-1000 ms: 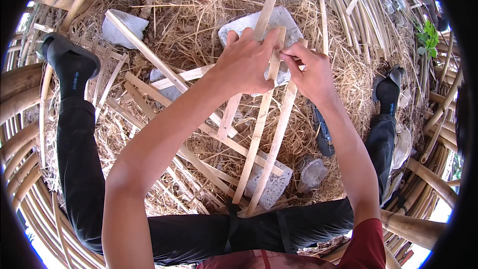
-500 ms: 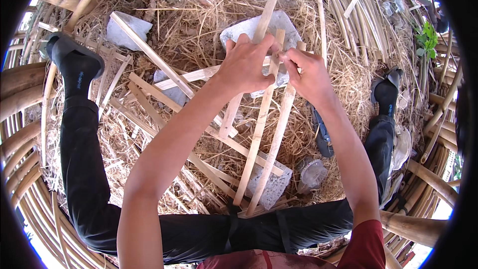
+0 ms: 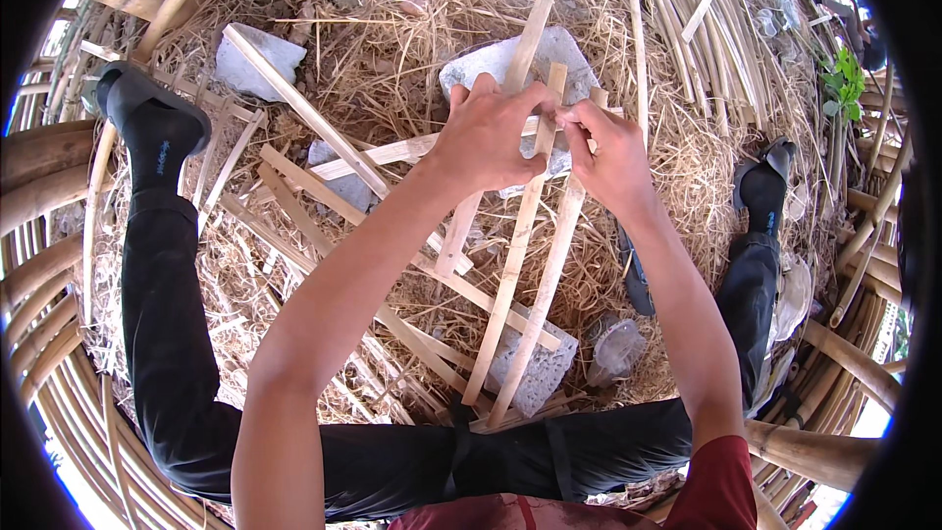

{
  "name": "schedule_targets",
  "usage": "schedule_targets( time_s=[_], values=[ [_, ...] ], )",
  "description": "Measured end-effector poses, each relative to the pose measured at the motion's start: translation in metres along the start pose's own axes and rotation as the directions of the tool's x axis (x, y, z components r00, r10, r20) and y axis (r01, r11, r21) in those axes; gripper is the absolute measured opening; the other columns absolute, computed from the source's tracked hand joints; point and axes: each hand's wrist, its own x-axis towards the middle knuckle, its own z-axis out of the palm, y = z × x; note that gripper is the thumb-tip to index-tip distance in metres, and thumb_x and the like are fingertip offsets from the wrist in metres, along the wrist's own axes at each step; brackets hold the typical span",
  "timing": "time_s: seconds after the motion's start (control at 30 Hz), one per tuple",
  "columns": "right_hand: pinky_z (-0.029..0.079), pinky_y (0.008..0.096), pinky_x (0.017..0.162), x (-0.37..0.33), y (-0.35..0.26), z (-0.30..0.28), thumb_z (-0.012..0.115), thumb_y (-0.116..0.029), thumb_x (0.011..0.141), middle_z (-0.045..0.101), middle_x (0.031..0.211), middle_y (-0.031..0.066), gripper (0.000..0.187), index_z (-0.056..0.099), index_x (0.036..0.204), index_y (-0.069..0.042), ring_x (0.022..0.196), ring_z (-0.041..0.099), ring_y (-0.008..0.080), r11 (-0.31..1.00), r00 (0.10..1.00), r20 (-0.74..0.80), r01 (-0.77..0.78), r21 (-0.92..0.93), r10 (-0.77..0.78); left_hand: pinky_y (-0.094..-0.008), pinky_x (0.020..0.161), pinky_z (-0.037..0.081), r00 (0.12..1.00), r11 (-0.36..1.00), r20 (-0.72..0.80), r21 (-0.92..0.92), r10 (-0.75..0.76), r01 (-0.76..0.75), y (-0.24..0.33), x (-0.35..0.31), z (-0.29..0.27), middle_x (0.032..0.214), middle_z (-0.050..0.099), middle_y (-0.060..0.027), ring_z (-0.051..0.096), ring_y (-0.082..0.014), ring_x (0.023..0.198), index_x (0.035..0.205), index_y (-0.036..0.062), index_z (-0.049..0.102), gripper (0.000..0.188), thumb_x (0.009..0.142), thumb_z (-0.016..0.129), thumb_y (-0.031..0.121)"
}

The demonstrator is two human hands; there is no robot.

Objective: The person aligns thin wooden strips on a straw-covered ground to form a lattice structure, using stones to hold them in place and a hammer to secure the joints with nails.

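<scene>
Over a crossing of flat bamboo strips, both my hands meet at the fingertips. My left hand (image 3: 483, 140) is bent round the joint, its thumb against the edge of the middle bamboo strip (image 3: 514, 275) and its index finger reaching over it. My right hand (image 3: 610, 149) is closed in a pinch beside that strip; whatever is between its fingertips is too small to make out. A second long strip (image 3: 542, 299) runs alongside on the right. The crosspiece (image 3: 397, 151) passes under my left hand. Beneath the crossing sits a pale stone block (image 3: 574, 54).
A rough concrete block (image 3: 535, 373) lies under the strips' near ends. Another stone (image 3: 257, 64) is at the upper left. Loose strips (image 3: 304, 118) lie on straw. A clear plastic cup (image 3: 616, 348) and a sandal (image 3: 636, 280) are on the right. Bamboo poles (image 3: 819, 451) border the spot.
The view has shifted slightly. My hands stay at the crossing, with the fingers of both hands moving a little; the strips keep their arrangement.
</scene>
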Motion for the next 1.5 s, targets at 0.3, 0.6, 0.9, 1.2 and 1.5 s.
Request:
schedule_targets(
  time_s=[0.3, 0.6, 0.9, 1.2, 1.5],
  values=[
    [0.053, 0.0423, 0.056, -0.001, -0.002, 0.000, 0.066, 0.004, 0.091, 0.070, 0.083, 0.0164, 0.013, 0.061, 0.100, -0.004, 0.066, 0.070, 0.0340, 1.000, 1.000, 0.000, 0.009, -0.009, -0.009, -0.0455, 0.103, 0.037, 0.999, 1.000, 0.039, 0.010, -0.024, 0.023, 0.002, 0.002, -0.003, 0.118, 0.072, 0.0049, 0.056, -0.0295, 0.109, 0.122, 0.0238, 0.058, 0.054, 0.074, 0.083, 0.026],
    [0.053, 0.0432, 0.056, 0.000, -0.004, -0.003, 0.065, 0.005, 0.092, 0.070, 0.084, 0.0172, 0.013, 0.060, 0.101, -0.003, 0.067, 0.070, 0.0355, 1.000, 1.000, 0.012, 0.019, -0.011, -0.019, -0.0448, 0.102, 0.037, 0.999, 1.000, 0.042, 0.016, -0.028, 0.027, 0.005, 0.001, -0.006, 0.117, 0.072, 0.0038, 0.056, -0.0292, 0.109, 0.121, 0.0237, 0.058, 0.053, 0.075, 0.083, 0.027],
    [0.053, 0.0445, 0.057, 0.001, -0.002, -0.003, 0.064, 0.004, 0.092, 0.069, 0.083, 0.0181, 0.012, 0.060, 0.101, -0.003, 0.068, 0.070, 0.0366, 0.999, 0.999, 0.034, 0.030, -0.021, -0.029, -0.0453, 0.101, 0.037, 0.999, 1.000, 0.030, 0.012, -0.026, 0.026, 0.005, 0.001, -0.005, 0.116, 0.072, 0.0025, 0.056, -0.0294, 0.108, 0.121, 0.0237, 0.058, 0.052, 0.075, 0.083, 0.028],
    [0.055, 0.0471, 0.059, 0.006, -0.010, -0.007, 0.060, 0.008, 0.089, 0.069, 0.087, 0.0203, 0.015, 0.060, 0.100, -0.001, 0.072, 0.070, 0.0401, 0.999, 0.996, 0.079, 0.040, -0.035, -0.037, -0.0481, 0.094, 0.041, 0.987, 0.998, -0.159, -0.052, -0.031, 0.023, 0.002, 0.001, 0.014, 0.108, 0.075, 0.0067, 0.058, -0.0295, 0.097, 0.115, 0.0228, 0.067, 0.036, 0.082, 0.078, 0.025],
    [0.057, 0.0472, 0.066, 0.009, -0.010, -0.010, 0.059, 0.010, 0.085, 0.069, 0.092, 0.0185, 0.017, 0.061, 0.098, -0.001, 0.079, 0.069, 0.0404, 0.995, 0.991, 0.114, 0.072, -0.075, -0.063, -0.0466, 0.079, 0.042, 0.854, 0.999, -0.521, -0.044, -0.009, -0.016, 0.007, 0.004, 0.043, 0.081, 0.077, 0.0015, 0.063, -0.0272, 0.082, 0.102, 0.0231, 0.082, 0.021, 0.081, 0.083, 0.018]
  ],
)
